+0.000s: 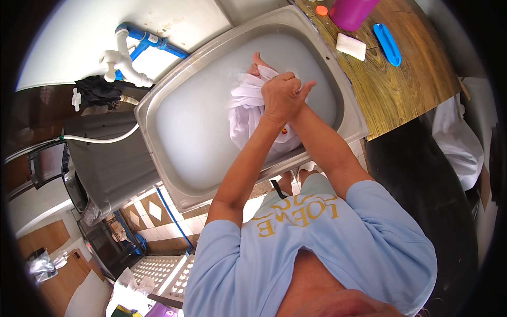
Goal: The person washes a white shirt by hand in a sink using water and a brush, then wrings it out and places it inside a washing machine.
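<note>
A wet white cloth is bunched up over the milky water in a steel sink, its lower folds hanging near the front wall. A small red and yellow patch shows on it close to my forearms. My left hand lies on top, fingers curled round the gathered cloth and thumb sticking out to the right. Beneath it my right forearm crosses toward the left. Of my right hand, a raised thumb and some fingers show beyond the cloth, closed on its far part; the rest is hidden behind my left hand.
Cloudy water fills the sink. A white tap on blue pipe is at the left. On the wooden counter at the right are a white bar, a blue brush-shaped piece, an orange cap and a purple container.
</note>
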`<state>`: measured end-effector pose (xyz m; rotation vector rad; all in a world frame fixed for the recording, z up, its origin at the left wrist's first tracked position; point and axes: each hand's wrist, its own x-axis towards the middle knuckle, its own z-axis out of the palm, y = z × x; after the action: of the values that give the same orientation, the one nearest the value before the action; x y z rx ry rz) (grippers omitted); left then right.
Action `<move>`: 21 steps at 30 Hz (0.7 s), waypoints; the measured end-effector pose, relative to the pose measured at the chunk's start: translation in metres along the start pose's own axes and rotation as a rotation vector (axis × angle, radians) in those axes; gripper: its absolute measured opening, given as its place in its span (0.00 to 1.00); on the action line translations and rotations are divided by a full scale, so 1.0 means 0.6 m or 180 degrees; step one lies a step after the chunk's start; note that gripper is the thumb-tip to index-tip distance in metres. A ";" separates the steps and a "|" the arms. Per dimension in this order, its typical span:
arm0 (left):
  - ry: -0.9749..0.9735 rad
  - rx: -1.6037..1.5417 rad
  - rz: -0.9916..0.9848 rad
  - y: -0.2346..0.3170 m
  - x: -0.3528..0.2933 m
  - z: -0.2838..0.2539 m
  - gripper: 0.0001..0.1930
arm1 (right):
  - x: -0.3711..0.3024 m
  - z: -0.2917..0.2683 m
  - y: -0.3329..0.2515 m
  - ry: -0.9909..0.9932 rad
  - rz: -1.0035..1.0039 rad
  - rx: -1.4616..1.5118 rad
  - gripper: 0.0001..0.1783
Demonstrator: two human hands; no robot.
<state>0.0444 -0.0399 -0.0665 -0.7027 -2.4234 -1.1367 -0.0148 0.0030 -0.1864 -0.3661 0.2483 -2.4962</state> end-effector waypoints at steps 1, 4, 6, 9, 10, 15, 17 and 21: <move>0.0003 0.0220 0.0041 -0.016 0.007 0.003 0.16 | 0.000 -0.012 0.000 -0.0581 -0.0106 0.0159 0.20; 0.0381 -0.0089 -0.1181 -0.175 0.031 -0.072 0.16 | 0.044 0.162 0.048 0.2274 -0.0123 0.0191 0.19; 0.0317 0.0386 -0.0676 -0.196 0.044 -0.072 0.14 | 0.046 0.181 0.036 0.2561 0.0023 -0.0139 0.19; 0.0310 0.0134 -0.0478 -0.175 0.059 -0.036 0.11 | 0.030 0.045 0.010 0.0552 -0.0444 0.0370 0.19; 0.0291 0.0010 -0.0362 -0.153 0.071 -0.014 0.10 | 0.014 -0.018 -0.016 -0.0930 -0.0327 0.0577 0.20; 0.0324 -0.0574 -0.1214 -0.186 0.048 -0.046 0.11 | 0.059 0.121 0.024 0.2550 -0.0085 -0.0084 0.21; 0.0391 -0.0321 -0.0591 -0.188 0.039 -0.029 0.10 | 0.054 0.120 0.020 0.2271 -0.0255 -0.0179 0.22; 0.0483 -0.0525 0.0030 -0.143 0.027 0.005 0.09 | 0.017 0.017 0.008 0.0812 -0.0567 0.0196 0.19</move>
<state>-0.0189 -0.0800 -0.1116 -0.6509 -2.2173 -1.3468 -0.0167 -0.0079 -0.1760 -0.0442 0.2487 -2.7193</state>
